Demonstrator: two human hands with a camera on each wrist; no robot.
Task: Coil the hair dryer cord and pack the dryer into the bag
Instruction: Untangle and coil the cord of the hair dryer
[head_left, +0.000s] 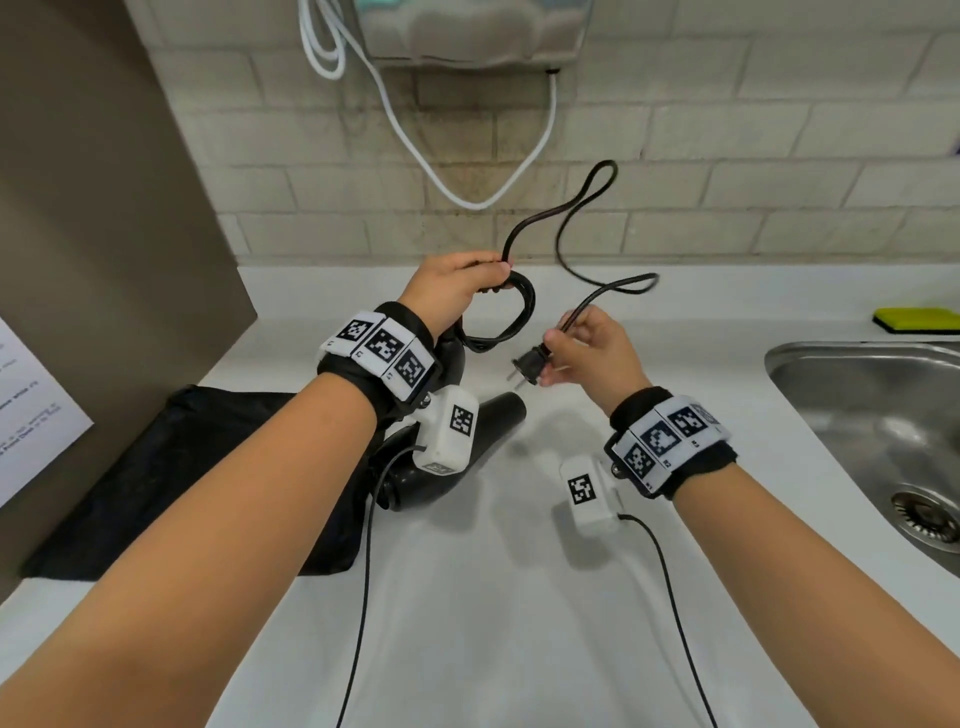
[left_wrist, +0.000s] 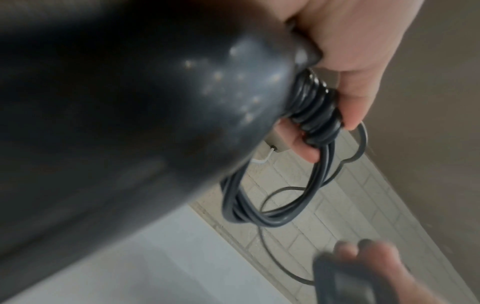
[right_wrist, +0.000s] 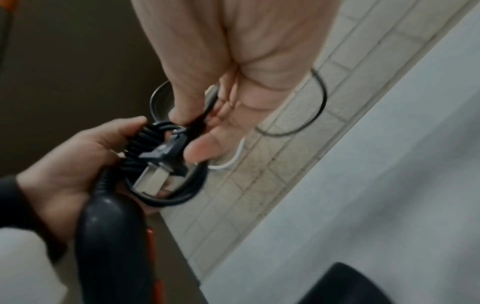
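My left hand (head_left: 485, 273) grips a small coil of black cord (head_left: 522, 312) together with the end of the black hair dryer's handle. The dryer (head_left: 498, 415) hangs under that wrist, above the counter. In the left wrist view the dryer (left_wrist: 130, 102) fills the frame, with the coil (left_wrist: 272, 216) hanging from my fingers (left_wrist: 350, 107). My right hand (head_left: 558, 353) pinches the cord just behind the plug (head_left: 527, 366). A loose length of cord (head_left: 571, 208) loops up between the two hands. The black bag (head_left: 182, 467) lies flat on the counter at the left.
A steel sink (head_left: 831, 364) is set into the white counter (head_left: 467, 597) at the right, with a yellow-green sponge (head_left: 914, 319) behind it. A white cable (head_left: 467, 171) hangs on the tiled wall. A brown panel (head_left: 104, 208) with a paper sheet (head_left: 31, 405) stands at the left.
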